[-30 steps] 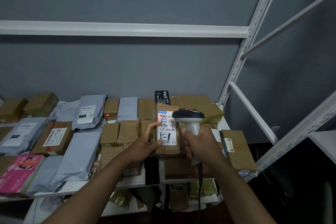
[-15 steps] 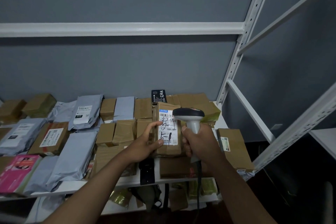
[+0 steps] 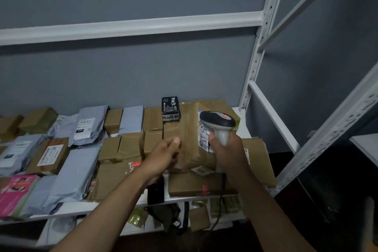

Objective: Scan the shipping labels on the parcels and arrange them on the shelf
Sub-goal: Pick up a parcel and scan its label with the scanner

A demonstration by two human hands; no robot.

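Parcel [image 3: 194, 145] — turned since scanning (label [image 3: 203, 141] now sideways), left hand [image 3: 163, 155] grasping it; right hand [image 3: 229, 149] clenching scanner [image 3: 217, 121] — shelving next.

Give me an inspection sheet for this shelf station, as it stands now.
Surface: white shelf, packed with parcels.
Job's things: brown box held up above the shelf; scanner over its label.
Clutter: grey mailers, pink packet, black box.
Grip: left hand holds the box; right hand grips the scanner handle.
Cables: scanner cord hangs down.
Surroundings: grey wall, white uprights.
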